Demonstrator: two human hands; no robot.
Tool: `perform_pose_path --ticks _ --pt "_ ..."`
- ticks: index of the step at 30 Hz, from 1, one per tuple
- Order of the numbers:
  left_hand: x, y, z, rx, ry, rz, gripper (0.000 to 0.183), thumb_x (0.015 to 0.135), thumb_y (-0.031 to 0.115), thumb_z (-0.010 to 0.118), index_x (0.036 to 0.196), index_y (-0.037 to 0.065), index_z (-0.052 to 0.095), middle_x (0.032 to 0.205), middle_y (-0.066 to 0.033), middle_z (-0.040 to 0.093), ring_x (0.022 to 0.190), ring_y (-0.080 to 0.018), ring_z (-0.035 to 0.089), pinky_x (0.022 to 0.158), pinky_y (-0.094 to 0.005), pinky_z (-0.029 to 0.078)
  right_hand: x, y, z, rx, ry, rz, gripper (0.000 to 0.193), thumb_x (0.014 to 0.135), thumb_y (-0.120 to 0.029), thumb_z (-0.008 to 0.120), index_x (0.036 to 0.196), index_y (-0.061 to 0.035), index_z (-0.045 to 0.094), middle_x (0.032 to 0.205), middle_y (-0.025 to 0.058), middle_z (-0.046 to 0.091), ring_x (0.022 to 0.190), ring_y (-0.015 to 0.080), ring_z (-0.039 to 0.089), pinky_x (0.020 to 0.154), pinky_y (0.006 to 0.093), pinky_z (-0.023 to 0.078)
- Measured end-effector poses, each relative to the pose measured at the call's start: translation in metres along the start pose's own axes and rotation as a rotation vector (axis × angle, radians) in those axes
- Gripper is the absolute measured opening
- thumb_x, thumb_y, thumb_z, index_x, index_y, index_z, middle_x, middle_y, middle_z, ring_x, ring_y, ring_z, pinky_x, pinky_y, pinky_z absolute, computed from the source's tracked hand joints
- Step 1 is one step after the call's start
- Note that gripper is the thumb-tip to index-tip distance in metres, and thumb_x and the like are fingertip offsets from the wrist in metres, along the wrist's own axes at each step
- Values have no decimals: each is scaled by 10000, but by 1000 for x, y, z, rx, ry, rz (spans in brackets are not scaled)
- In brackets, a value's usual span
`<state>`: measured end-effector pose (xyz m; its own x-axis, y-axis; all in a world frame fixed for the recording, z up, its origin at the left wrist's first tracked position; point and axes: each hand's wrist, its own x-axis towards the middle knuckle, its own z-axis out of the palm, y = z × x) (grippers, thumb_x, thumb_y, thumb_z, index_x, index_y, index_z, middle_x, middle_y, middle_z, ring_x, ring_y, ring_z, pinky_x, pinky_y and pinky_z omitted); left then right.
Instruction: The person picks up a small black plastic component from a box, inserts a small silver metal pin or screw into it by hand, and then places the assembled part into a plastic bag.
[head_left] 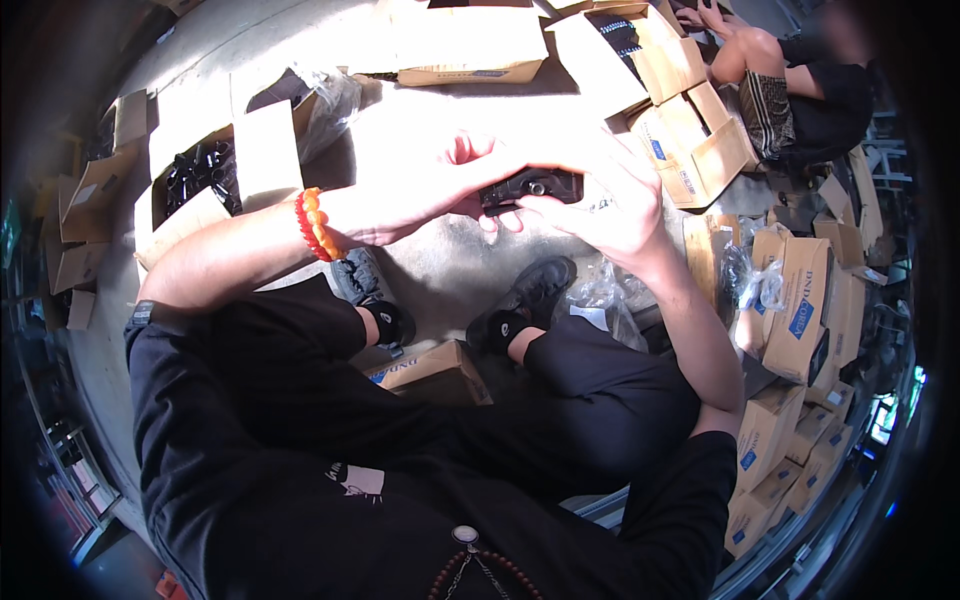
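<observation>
I hold a small black part with a round, shiny fitting on its face, out in front of me above the floor. My left hand, below a wrist with orange and red bead bracelets, closes on its left end. My right hand grips its right end, the thumb lying along its lower edge. Strong sunlight washes out parts of both hands. The fingers cover much of the part, and its exact kind cannot be made out.
An open carton of black parts stands at left, beside clear plastic. More cartons lie ahead and stacked cartons at right. A small carton sits between my legs. Another person sits at upper right.
</observation>
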<state>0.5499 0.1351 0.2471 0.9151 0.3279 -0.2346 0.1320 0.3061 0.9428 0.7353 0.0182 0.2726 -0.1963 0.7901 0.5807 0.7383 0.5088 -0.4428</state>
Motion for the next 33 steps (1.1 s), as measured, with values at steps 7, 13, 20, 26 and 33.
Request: perform_pose_path --ticks 7,13,20,26,33 --pt "1 -3 -2 -3 -7 14 330 968 258 593 1199 24 569 987 -46 654 864 -83 639 750 -261 560 -2 -4 4 111 76 52 350 578 -116 899 699 -29 582 853 105 648 791 207 645 683 311 502" --pt "2 -1 -4 -12 -7 44 336 961 236 606 1216 23 560 1010 -44 650 927 -85 634 803 -268 548 -5 4 2 -82 57 -90 457 620 -182 882 940 -28 593 911 99 616 870 242 631 741 325 535" --pt "3 7 0 -24 -11 144 381 927 180 656 1260 27 552 1115 -69 655 1054 -112 605 918 -283 494 -13 9 9 850 266 582 407 823 -55 737 1144 64 517 1038 128 616 907 154 645 800 271 545" --pt "-1 8 -8 213 43 127 483 870 126 722 1314 64 543 1114 -55 652 1018 -110 622 911 -270 500 -10 6 22 722 104 747 319 855 -76 710 1139 9 591 1041 88 661 928 120 646 811 278 532" --pt "1 4 -11 280 25 258 566 867 145 724 1384 100 498 1159 -84 643 1036 -135 632 928 -286 512 -12 9 19 903 63 848 394 814 -7 726 1187 10 599 1070 76 664 1002 137 632 861 284 519"
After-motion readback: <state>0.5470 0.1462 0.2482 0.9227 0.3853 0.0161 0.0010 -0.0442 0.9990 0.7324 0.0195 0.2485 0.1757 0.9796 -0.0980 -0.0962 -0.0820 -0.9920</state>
